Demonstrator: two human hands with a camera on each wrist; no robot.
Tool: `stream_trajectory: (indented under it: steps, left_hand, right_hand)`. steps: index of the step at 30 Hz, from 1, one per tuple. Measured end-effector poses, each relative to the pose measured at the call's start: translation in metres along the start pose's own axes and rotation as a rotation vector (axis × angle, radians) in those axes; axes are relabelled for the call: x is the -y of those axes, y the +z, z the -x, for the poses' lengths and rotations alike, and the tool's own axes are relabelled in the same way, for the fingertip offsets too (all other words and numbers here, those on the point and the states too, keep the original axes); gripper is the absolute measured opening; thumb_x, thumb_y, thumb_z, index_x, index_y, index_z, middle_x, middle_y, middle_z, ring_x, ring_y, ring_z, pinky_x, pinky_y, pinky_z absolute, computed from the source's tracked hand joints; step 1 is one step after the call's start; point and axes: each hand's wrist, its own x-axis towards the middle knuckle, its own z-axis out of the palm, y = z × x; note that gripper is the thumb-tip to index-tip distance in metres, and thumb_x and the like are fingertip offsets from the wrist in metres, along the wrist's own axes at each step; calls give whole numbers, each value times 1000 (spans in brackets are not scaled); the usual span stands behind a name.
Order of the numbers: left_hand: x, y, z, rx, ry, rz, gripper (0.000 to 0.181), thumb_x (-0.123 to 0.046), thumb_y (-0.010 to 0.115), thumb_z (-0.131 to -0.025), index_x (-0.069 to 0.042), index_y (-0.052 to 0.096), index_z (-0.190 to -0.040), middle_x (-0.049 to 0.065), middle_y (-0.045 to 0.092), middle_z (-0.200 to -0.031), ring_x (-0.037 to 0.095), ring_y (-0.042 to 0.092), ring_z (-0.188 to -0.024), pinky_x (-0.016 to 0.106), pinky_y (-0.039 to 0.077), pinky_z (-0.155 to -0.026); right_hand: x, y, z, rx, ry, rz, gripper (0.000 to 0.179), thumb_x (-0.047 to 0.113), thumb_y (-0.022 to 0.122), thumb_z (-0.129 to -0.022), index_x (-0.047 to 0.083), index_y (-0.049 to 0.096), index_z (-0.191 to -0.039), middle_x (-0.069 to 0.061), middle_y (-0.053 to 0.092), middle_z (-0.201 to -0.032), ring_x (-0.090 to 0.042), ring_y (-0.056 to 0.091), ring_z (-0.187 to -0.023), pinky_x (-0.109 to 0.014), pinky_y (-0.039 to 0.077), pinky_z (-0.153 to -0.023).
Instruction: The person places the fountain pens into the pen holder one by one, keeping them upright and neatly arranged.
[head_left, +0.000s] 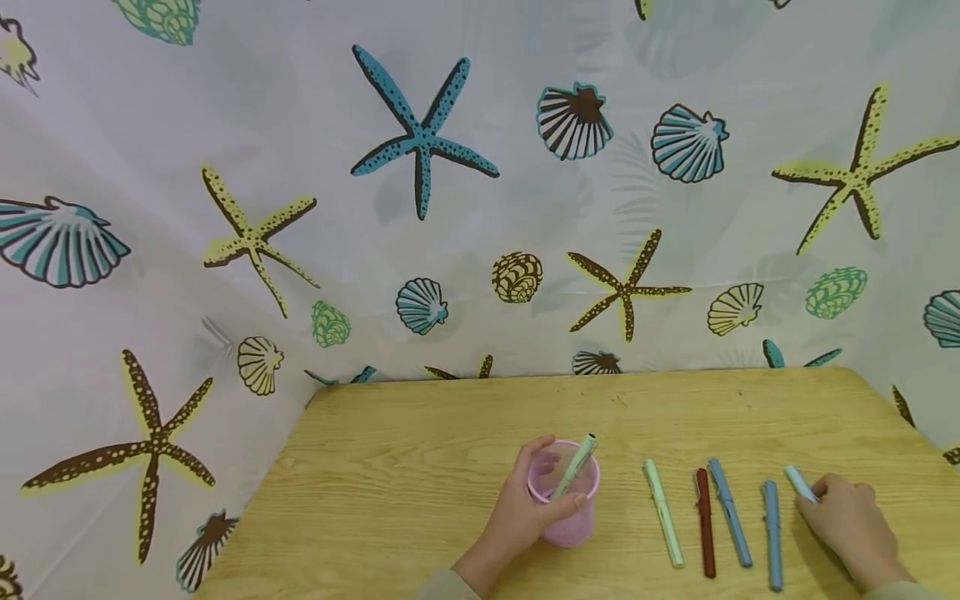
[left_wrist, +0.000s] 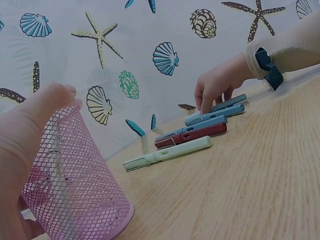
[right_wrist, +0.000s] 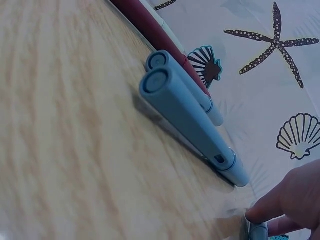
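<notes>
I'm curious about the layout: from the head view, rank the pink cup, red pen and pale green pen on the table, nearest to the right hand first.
1. Red pen: left of the right hand.
2. Pale green pen: left of that.
3. Pink cup: farthest left.

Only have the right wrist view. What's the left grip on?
Observer: In the head view, the left grip is holding a pink mesh cup.
Operator: Cup empty?
Observer: No, a sage green pen leans inside it.
Operator: Which pen outside the cup lies closest to it?
Observer: The pale green pen, at the end of the row farthest from the right grip.
</notes>
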Motion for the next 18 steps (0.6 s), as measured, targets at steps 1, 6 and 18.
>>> stream_trajectory:
  steps: [1,6,18]
  left_hand:
    - [2,0,-1,-2,4,-3,77,-25,78,-76,-23,33,-138,12,45,-131,35,43,-120,37,48,-84]
    - [2,0,0,-5,13,-7,76,-25,78,-75,-23,34,-137,15,45,-130,36,44,-119,34,49,-81]
    - [-11,0,3,-3,-1,16,75,-21,78,-76,-16,34,-137,18,44,-129,41,43,-118,40,48,-85]
  right_hand:
    - [0,-1,0,0,0,-1,41,26,57,-89,-11,53,-107,-30,46,-94,-36,47,-84,-42,43,-56]
    - [-1,-1,2,-20,-29,-10,41,26,56,-90,-11,53,-108,-29,51,-92,-34,50,-80,-40,43,-55]
    - [3,-9,10,-103,-83,-89,48,29,54,-91,-13,48,-113,-26,60,-90,-24,56,-68,-34,44,-51]
